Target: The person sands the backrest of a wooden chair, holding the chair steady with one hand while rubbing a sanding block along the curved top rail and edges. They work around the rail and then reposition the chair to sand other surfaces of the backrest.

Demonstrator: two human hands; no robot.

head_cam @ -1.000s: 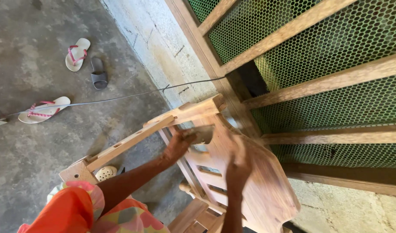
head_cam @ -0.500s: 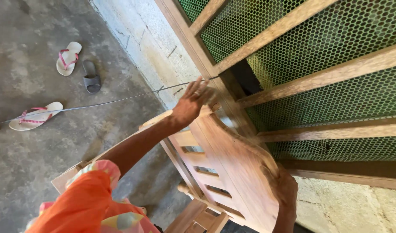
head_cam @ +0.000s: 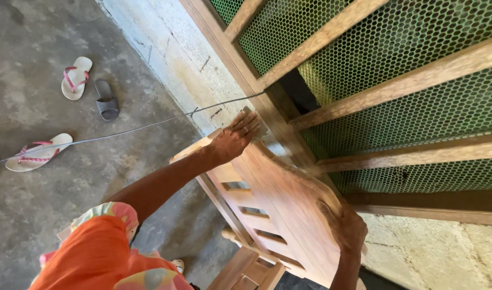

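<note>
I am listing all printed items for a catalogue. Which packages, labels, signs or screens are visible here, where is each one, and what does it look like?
None are in view: no package, label, sign or display screen.
The only thing that looks like a screen is green wire mesh in a wooden frame, behind the wooden chair back that both hands hold.

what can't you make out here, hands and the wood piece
- Head view: left hand covers the far end of the wood piece; anything under its palm is hidden.
- Right hand: fingers wrap behind the edge, out of sight.
- The piece's lower end is cut off by the bottom edge.
- Behind the green mesh: too dark.
</note>
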